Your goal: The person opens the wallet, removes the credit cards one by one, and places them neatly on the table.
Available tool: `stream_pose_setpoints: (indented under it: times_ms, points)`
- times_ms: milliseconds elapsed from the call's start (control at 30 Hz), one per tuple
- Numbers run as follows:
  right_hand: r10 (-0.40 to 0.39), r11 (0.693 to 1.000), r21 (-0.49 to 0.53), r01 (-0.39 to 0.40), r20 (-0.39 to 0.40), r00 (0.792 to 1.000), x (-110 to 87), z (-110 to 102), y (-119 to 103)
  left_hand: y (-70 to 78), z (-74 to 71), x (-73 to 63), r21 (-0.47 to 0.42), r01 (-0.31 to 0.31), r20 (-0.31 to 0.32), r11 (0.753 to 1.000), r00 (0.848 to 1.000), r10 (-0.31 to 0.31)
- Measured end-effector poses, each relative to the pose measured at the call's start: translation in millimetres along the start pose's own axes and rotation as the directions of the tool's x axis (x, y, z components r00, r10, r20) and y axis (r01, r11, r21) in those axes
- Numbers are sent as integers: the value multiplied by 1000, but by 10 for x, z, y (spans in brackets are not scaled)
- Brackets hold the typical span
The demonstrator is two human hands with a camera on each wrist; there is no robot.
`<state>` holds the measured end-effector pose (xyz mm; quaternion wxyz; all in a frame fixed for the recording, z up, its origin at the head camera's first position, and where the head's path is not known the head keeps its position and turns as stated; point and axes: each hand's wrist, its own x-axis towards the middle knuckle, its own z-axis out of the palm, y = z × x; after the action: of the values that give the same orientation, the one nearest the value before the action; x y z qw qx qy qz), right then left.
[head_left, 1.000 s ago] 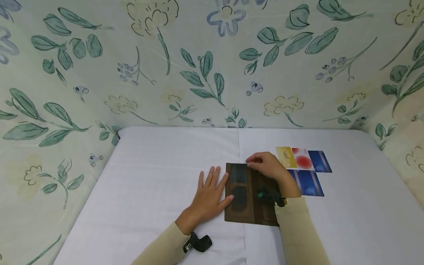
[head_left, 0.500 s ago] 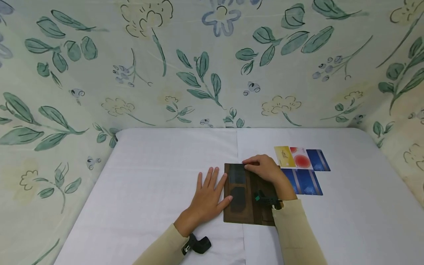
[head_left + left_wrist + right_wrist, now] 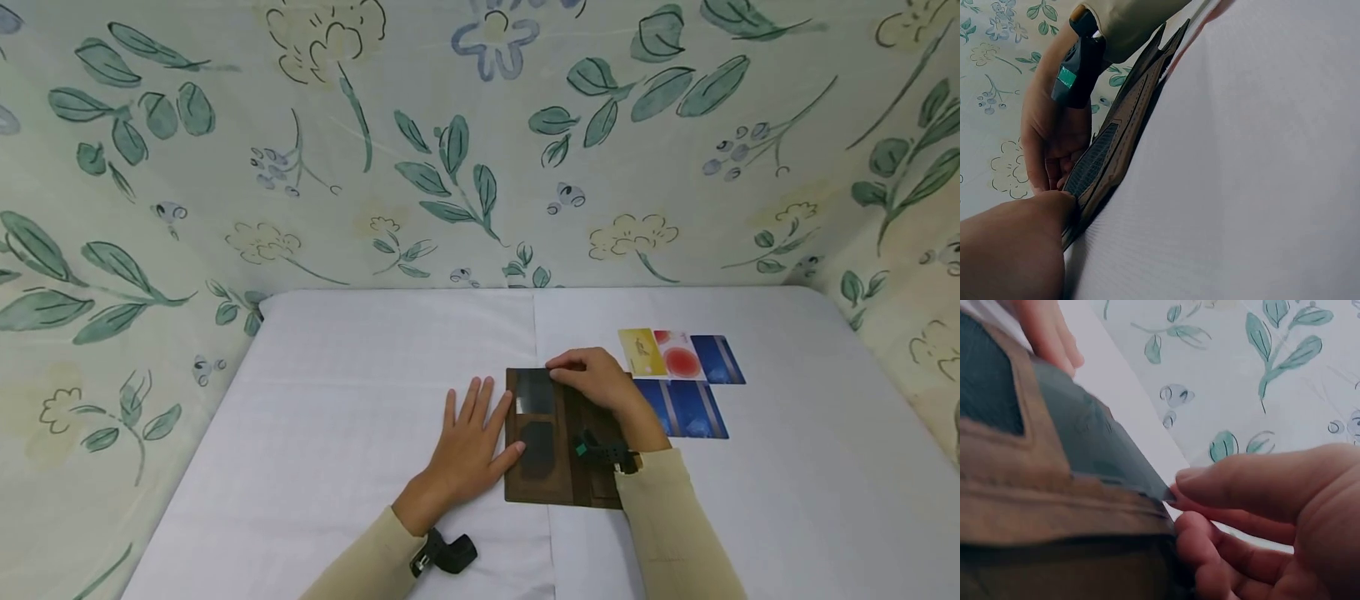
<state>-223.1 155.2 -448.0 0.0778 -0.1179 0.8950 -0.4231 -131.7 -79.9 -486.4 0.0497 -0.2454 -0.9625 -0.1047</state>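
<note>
A brown wallet (image 3: 566, 487) lies unfolded on the white cloth, with two window pockets on its left half. My left hand (image 3: 468, 454) is spread flat beside it, fingers straight, the thumb lying over the wallet's left edge. At the far edge, my right hand (image 3: 596, 379) pinches the wallet near the corner of the upper clear window (image 3: 535, 392). In the right wrist view, its thumb and fingers meet at the corner of that clear plastic (image 3: 1094, 434), the other fingers curled below. My right forearm covers part of the wallet's right half.
To the right of the wallet lie several cards: a yellow card (image 3: 642, 352), a white and red card (image 3: 681, 357) and blue cards (image 3: 717, 360), some partly behind my right wrist. White cloth covers the table (image 3: 360, 358); a floral curtain (image 3: 330, 167) hangs behind.
My right hand has shifted slightly left along the wallet's far edge. The left hand keeps its place on the wallet's left edge. The whole head view has drifted a little.
</note>
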Motion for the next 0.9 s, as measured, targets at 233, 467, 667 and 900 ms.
stream_pose_setpoints:
  times_ms: [233, 467, 667, 900]
  points:
    - [68, 996, 63, -65, -46, 997, 4, 70, -84, 7, -2, -26, -3, 0, -13, 1000, 1000, 0]
    - [122, 992, 46, -118, -97, 988, 10, 144, -138, 5, 6, -41, -4, 0, -13, 1000, 1000, 0]
    - [132, 991, 35, -128, -158, 979, 18, 180, -161, -9, 15, -36, 0, 4, -11, 1000, 1000, -4]
    - [161, 987, 36, -157, -178, 971, 25, 171, -181, -13, 3, -10, 4, -13, -32, 1000, 999, 13]
